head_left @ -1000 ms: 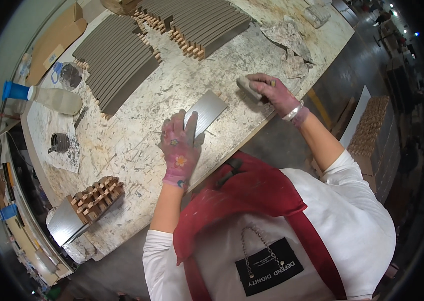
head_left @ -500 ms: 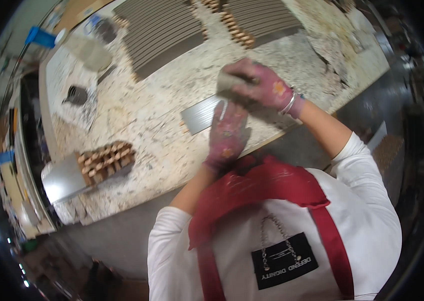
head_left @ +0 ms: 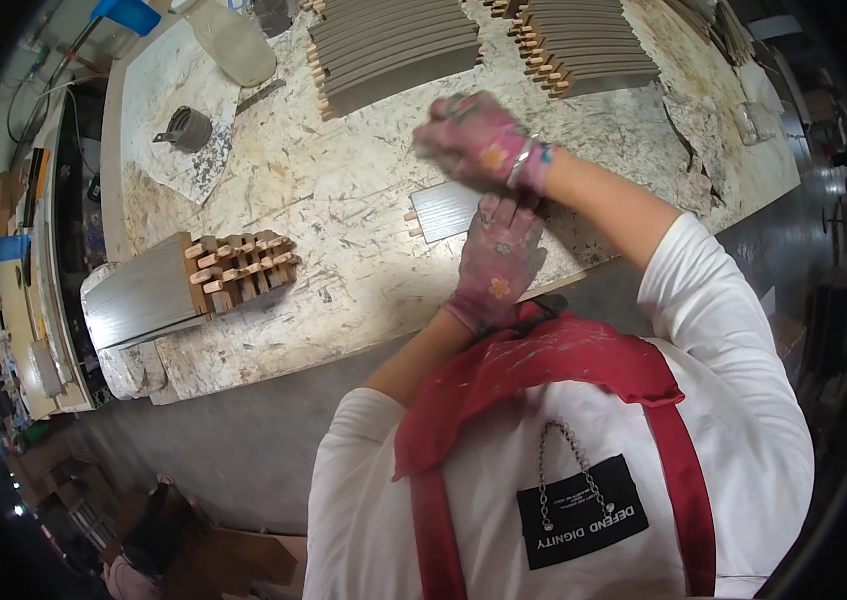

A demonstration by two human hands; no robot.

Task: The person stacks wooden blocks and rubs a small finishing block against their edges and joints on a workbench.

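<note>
Lying flat near the front edge of the workbench (head_left: 273, 330): a thin grey panel (head_left: 443, 208) with wooden pegs, likely stiff and light, best held by its long edges. Left hand (head_left: 499, 262) pressed flat on it, fingers spread. Right hand (head_left: 478, 140) curled above, maybe gripping something small; hard to tell.

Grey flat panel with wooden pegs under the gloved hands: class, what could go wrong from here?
1. The grey flat panel lies near the spattered chipboard bench's front edge; a hard push might slide it off.
2. The right hand crosses above the left hand, so they could bump.
3. The stacked grey panels with wooden pegs overhang the bench corner and could tip.
</note>
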